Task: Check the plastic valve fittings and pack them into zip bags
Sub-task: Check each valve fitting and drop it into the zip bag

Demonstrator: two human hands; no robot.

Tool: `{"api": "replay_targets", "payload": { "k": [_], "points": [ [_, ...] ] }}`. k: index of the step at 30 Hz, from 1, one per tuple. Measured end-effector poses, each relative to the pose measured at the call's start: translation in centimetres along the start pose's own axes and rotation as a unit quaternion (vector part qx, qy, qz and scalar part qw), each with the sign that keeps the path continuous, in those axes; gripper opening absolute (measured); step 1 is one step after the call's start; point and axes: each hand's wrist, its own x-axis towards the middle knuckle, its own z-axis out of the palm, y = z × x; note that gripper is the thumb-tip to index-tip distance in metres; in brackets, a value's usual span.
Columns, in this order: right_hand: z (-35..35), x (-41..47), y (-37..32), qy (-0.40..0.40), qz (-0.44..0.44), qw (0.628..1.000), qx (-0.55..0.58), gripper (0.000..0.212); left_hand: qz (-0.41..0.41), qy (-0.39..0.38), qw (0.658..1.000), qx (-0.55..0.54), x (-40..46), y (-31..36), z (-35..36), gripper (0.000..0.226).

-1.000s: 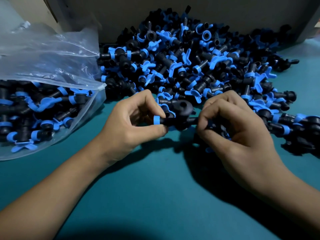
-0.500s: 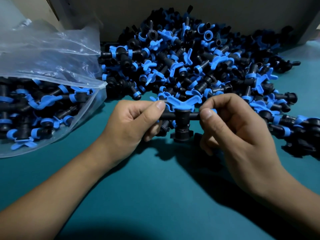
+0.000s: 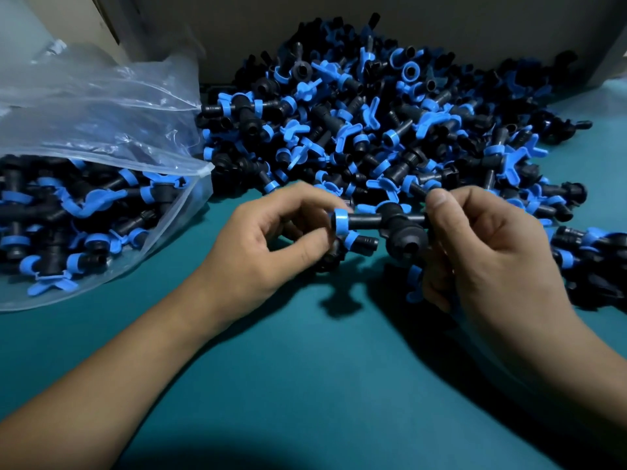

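Note:
Both hands hold one black valve fitting [image 3: 390, 222] level above the teal table. My left hand [image 3: 271, 245] pinches its left end at the blue ring, and a second fitting [image 3: 353, 240] shows under those fingers. My right hand [image 3: 481, 252] pinches the right end, and a blue handle pokes out below its curled fingers. Behind the hands lies a big pile of black and blue fittings [image 3: 390, 130]. At the left a clear zip bag [image 3: 101, 171] lies open toward the pile, partly filled with fittings.
The teal table [image 3: 305, 385] stretches bare in front of the hands. A grey wall [image 3: 441, 18] stands right behind the pile. Loose fittings [image 3: 590, 252] spread along the right edge beside my right hand.
The held fitting has been turned: its blue handle, on top half a second ago, no longer faces up, and the black socket now points toward me. Both hands kept their place.

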Motion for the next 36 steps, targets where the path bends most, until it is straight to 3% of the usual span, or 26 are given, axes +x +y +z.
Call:
{"api": "replay_targets", "payload": {
  "k": [4,10,18,21,25,28,31,34,36],
  "points": [
    [-0.1,0.1,0.0,0.001,0.002,1.0,-0.011,0.037,0.016,-0.033,0.997,0.073,-0.3,0.2,0.0,0.047],
    [0.2,-0.2,-0.1,-0.003,-0.028,0.998,-0.05,0.041,0.069,-0.006,0.982,0.174,0.1,0.3,0.6,0.02],
    [0.2,-0.4,-0.4,-0.019,-0.041,0.996,-0.075,0.043,0.11,-0.005,0.967,0.231,0.1,0.7,0.6,0.012],
    [0.1,-0.4,-0.2,-0.047,-0.059,0.993,-0.095,0.041,0.109,-0.033,0.966,0.232,0.1,0.9,-0.3,0.011],
    [-0.4,-0.9,-0.3,-0.145,-0.114,0.974,-0.13,0.038,0.119,-0.046,0.932,0.34,0.3,1.1,-2.1,0.015],
    [-0.7,-1.1,-0.3,-0.188,-0.138,0.952,-0.197,0.031,0.047,-0.031,0.938,0.342,0.4,1.0,-4.2,0.019],
    [-0.7,-1.1,-0.4,-0.195,-0.139,0.95,-0.202,0.031,-0.092,-0.08,0.951,0.284,-0.1,1.6,-6.7,0.014],
    [-0.7,-0.9,-0.1,-0.195,-0.135,0.948,-0.212,0.034,-0.241,-0.145,0.941,0.188,-0.6,2.0,-9.0,0.01],
    [-0.8,-0.8,0.1,-0.196,-0.14,0.944,-0.224,0.035,-0.289,-0.136,0.93,0.181,-1.1,1.9,-10.4,0.012]
  ]
}}
